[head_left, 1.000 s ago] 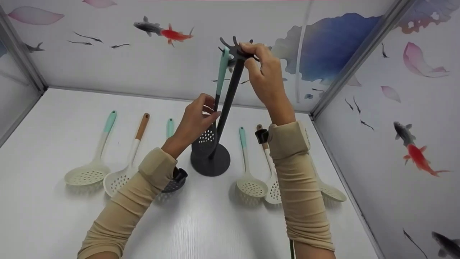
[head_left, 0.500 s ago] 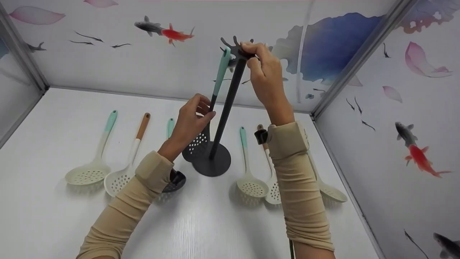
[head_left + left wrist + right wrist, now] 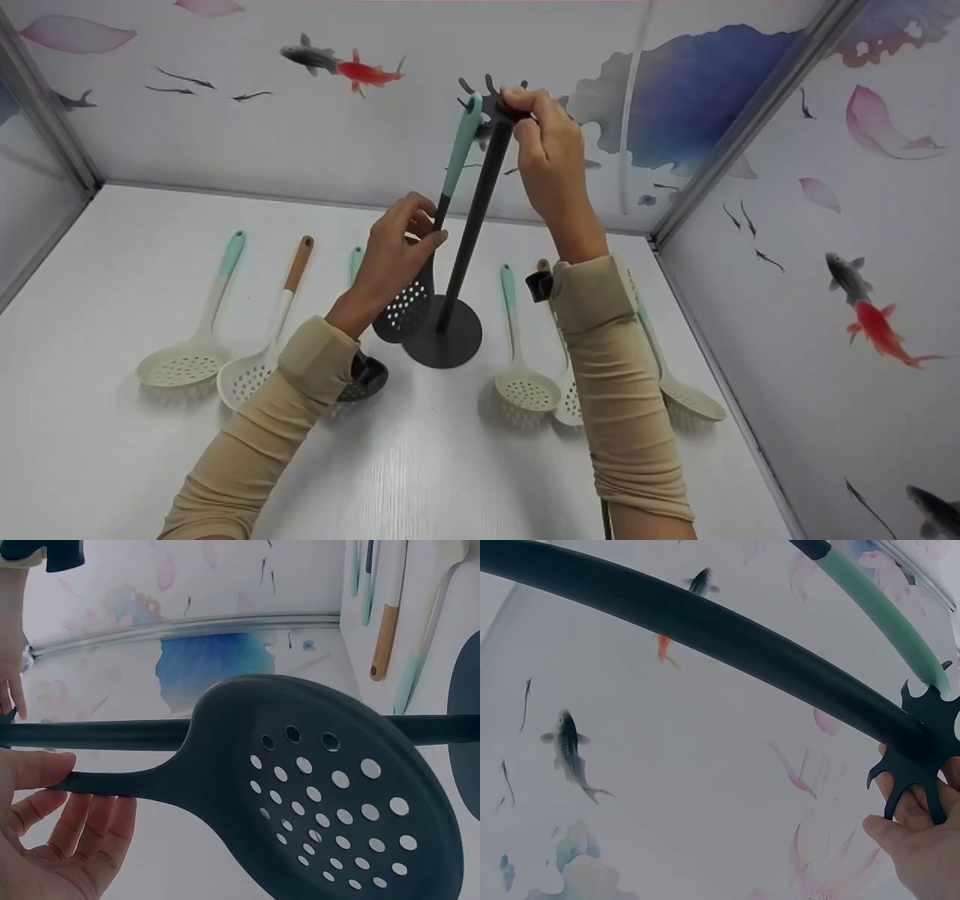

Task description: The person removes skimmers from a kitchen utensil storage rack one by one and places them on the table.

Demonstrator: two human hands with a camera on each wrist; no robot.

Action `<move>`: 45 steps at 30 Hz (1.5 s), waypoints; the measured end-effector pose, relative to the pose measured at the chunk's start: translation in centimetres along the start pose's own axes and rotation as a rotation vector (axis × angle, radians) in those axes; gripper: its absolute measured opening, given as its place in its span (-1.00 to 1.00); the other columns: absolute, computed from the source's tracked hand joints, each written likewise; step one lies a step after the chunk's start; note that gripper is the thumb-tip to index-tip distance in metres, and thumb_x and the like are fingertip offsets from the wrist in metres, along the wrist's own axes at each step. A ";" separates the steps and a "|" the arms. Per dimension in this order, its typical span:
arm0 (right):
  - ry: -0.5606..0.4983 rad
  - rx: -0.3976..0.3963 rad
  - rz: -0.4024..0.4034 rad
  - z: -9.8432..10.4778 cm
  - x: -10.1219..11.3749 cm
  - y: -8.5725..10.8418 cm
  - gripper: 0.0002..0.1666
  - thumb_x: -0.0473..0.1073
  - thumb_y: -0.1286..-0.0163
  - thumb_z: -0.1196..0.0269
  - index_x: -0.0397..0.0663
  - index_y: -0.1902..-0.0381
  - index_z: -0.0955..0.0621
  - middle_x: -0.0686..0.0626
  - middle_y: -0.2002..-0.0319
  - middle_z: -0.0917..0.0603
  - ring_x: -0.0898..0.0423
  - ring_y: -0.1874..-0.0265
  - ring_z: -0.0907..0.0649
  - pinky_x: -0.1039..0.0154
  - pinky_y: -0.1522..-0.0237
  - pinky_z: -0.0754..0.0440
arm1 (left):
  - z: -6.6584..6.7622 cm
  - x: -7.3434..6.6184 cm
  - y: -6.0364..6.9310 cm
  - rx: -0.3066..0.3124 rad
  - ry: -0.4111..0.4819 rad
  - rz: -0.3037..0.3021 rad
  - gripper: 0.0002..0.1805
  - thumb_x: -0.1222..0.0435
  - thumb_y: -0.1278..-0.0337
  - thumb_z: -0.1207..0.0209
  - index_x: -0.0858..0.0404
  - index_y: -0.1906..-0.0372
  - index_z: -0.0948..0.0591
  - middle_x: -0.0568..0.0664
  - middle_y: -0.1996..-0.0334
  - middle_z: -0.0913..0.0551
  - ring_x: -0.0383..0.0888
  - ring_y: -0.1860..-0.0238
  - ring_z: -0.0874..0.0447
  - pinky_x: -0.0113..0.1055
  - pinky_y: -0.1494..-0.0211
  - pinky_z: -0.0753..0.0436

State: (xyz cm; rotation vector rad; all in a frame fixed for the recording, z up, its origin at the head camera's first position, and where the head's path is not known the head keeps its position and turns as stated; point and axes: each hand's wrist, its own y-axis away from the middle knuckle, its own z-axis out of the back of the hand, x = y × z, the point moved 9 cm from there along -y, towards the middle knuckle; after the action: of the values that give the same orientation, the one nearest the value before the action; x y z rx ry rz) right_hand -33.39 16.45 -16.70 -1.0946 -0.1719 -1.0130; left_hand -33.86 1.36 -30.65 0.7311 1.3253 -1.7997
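Note:
A black skimmer [image 3: 225, 750] with a mint-green handle [image 3: 460, 146] hangs at the left side of a black utensil stand [image 3: 480, 210]. The end of its handle is at one hook of the stand's top [image 3: 922, 727]. My left hand [image 3: 397, 244] pinches the skimmer's dark shaft between thumb and fingers, below the green part. In the left wrist view the perforated head crosses in front of the stand's pole. My right hand [image 3: 553, 150] grips the hooked top of the stand from the right side. The stand's round base [image 3: 442, 334] rests on the white table.
Mint-handled [image 3: 186, 360] and brown-handled [image 3: 251, 367] pale skimmers lie left. Another dark skimmer [image 3: 367, 382] is partly behind my left forearm. More pale skimmers [image 3: 527, 386] lie right, one [image 3: 694, 401] near the side wall [image 3: 810, 247]. A back wall [image 3: 225, 142] rises behind the table [image 3: 420, 465].
My left hand has moved slightly left with the skimmer's shaft, swinging its head away from the stand's pole. The handle end stays at the hook, and my right hand keeps its grip.

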 end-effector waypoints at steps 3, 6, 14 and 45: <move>0.001 -0.005 -0.001 0.0 0.0 0.0 -0.57 -0.33 -0.32 0.17 -0.19 -0.03 -0.55 -0.05 -0.11 -0.58 0.14 -0.10 -0.53 0.36 -0.03 -0.50 | 0.1 0.0 0.0 0.000 0.000 0.005 -0.79 0.35 -0.13 -0.18 0.27 0.13 -0.47 0.05 0.35 -0.54 -0.13 0.28 -0.55 -0.30 0.17 -0.58; -0.003 -0.007 -0.003 -0.1 0.0 0.1 -0.57 -0.33 -0.33 0.16 -0.20 -0.03 -0.54 -0.05 -0.11 -0.58 0.14 -0.10 -0.53 0.35 -0.04 -0.49 | 0.1 0.0 0.1 0.004 0.008 0.019 -0.79 0.35 -0.12 -0.18 0.26 0.14 -0.47 0.04 0.35 -0.53 -0.13 0.28 -0.54 -0.30 0.18 -0.58; -0.012 -0.016 0.006 -0.2 0.1 0.1 -0.58 -0.34 -0.34 0.16 -0.22 -0.02 -0.55 -0.07 -0.10 -0.58 0.13 -0.09 -0.54 0.35 -0.06 -0.49 | 0.6 0.0 0.3 0.006 0.041 0.056 -0.79 0.34 -0.12 -0.17 0.26 0.13 -0.49 0.06 0.34 -0.53 -0.12 0.27 -0.53 -0.31 0.21 -0.55; -0.046 -0.050 0.015 0.0 0.1 0.1 -0.61 -0.38 -0.33 0.15 -0.25 0.04 -0.56 -0.09 -0.07 -0.61 0.14 -0.12 -0.53 0.38 -0.09 -0.46 | 11.9 2.4 2.7 -0.143 -0.155 0.140 -0.72 0.28 -0.21 -0.11 0.30 0.03 -0.45 0.09 0.19 -0.54 -0.17 0.16 -0.48 -0.29 0.05 -0.51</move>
State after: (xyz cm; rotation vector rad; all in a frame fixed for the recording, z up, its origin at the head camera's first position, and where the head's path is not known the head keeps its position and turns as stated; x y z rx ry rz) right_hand -33.28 16.39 -16.67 -1.1635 -0.1763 -0.9833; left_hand -32.90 -11.06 -30.46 0.5794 1.2541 -1.5994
